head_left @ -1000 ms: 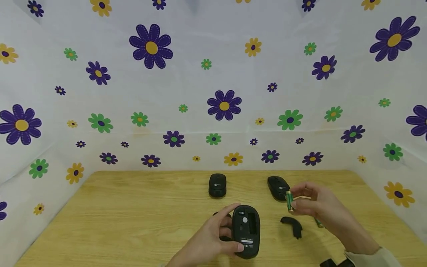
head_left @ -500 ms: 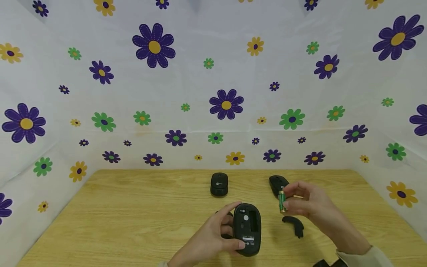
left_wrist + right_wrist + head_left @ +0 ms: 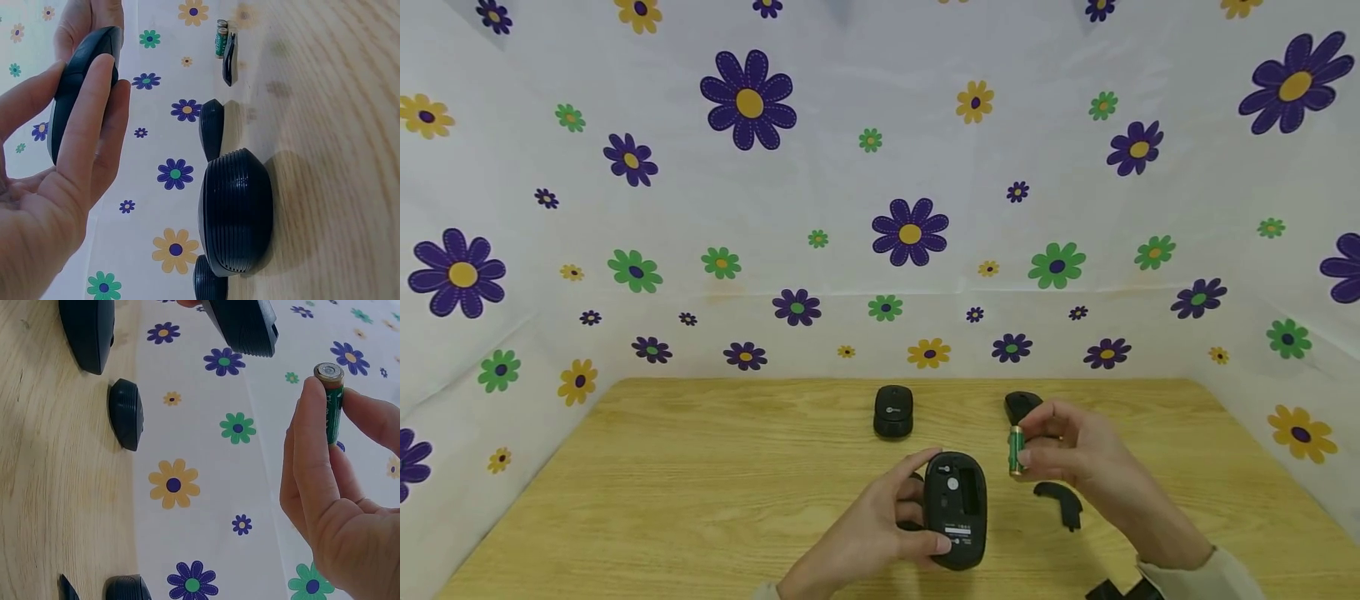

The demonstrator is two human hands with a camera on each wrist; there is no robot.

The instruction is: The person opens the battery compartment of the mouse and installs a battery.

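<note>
My left hand point(image 3: 876, 521) grips a black computer mouse point(image 3: 955, 512) by its sides, the thumb on its lower underside. The underside faces the head camera, and its battery compartment point(image 3: 972, 490) is uncovered, a dark slot. To the right of the mouse, my right hand point(image 3: 1093, 458) pinches a green battery point(image 3: 1016, 452) upright between thumb and fingers. A gap separates battery and mouse in the head view. In the right wrist view, the battery's flat metal end point(image 3: 329, 371) sticks out past the fingertips. On the table below my right hand lies a curved black cover point(image 3: 1062, 504).
One black mouse point(image 3: 893, 412) stands near the back of the wooden table point(image 3: 700, 483); another mouse point(image 3: 1021, 406) is partly behind my right hand. A larger-looking mouse point(image 3: 237, 212) sits close to my left hand. Loose green batteries point(image 3: 221, 40) lie beside the cover. Flowered white cloth point(image 3: 820, 167) encloses the table.
My right hand has moved left with the battery, bringing it nearer the mouse. My left hand keeps the mouse in nearly the same place.
</note>
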